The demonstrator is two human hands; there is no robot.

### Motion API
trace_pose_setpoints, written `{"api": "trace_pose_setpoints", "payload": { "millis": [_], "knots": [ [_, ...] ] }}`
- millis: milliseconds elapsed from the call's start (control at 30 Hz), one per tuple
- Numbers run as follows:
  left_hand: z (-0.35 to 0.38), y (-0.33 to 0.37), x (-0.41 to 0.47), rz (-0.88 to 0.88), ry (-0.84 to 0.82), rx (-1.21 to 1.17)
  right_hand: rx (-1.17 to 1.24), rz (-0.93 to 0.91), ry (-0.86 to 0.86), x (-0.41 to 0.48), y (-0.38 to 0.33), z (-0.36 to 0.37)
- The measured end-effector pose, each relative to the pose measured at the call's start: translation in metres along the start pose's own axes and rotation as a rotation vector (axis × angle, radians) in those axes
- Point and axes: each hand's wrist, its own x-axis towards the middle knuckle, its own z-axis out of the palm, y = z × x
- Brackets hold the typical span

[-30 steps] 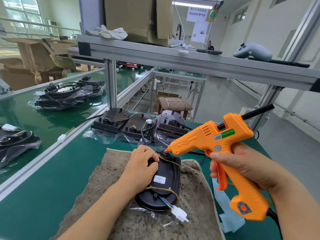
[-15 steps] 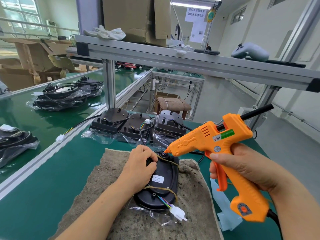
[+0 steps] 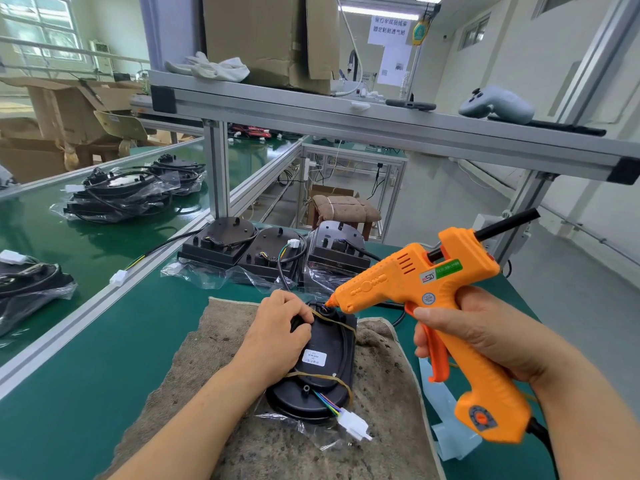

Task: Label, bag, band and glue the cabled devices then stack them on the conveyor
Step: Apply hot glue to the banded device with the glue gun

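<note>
The gluing step is judged to be in hand. A black cabled device [image 3: 322, 362] is laid on a brown cloth [image 3: 225, 393] spread by the near edge of the tabletop [image 3: 104, 375]. A white label [image 3: 314, 358] is seen stuck on its back, and rubber bands [image 3: 322, 375] are stretched across it. Clear bag plastic [image 3: 298, 424] is gathered at its near end, where a white connector [image 3: 355, 427] on coloured wires sticks out. Labelling, bagging and banding are therefore taken as done for this unit.

The device is steadied by the left hand [image 3: 280, 327], whose fingers are curled over its far left corner. An orange glue gun [image 3: 433, 282] is gripped by the right hand [image 3: 485, 337], with the fingers wrapped round the handle and the trigger. Its nozzle [image 3: 329, 301] is set against the far end of the device, where the cable seems to enter. Whether glue is flowing cannot be told.

Three more devices [image 3: 273, 254] are lined up along the far edge of the tabletop, with loose plastic under them. No bands can be made out on them, so they are judged to be waiting. On the green conveyor [image 3: 69, 244], beyond the tabletop's left edge, bagged devices [image 3: 117, 195] are already stacked. For the unit in hand, only the glue and the stacking are thought to be left.
</note>
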Motion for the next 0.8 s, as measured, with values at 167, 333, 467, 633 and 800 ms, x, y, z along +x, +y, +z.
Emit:
{"api": "trace_pose_setpoints", "payload": {
  "millis": [167,333,467,633,800],
  "knots": [
    [-0.0008,-0.0003,-0.0005,-0.006,-0.005,-0.009,-0.016,-0.003,-0.019,0.0012,0.0001,0.0019],
    [-0.0012,0.0003,-0.0005,-0.012,-0.013,-0.007,-0.012,-0.009,-0.028,0.0013,0.0019,0.0005],
    [-0.0013,0.0011,-0.0006,-0.012,-0.01,-0.007,-0.003,-0.013,-0.014,-0.0003,0.0011,-0.0008],
    [-0.0013,0.0011,-0.0011,-0.013,-0.008,-0.008,0.0,-0.01,0.003,-0.003,0.0008,-0.0042],
    [-0.0012,0.0008,-0.0009,-0.011,-0.012,-0.004,0.015,0.005,0.011,-0.0024,0.0013,-0.0017]
  ]
}}
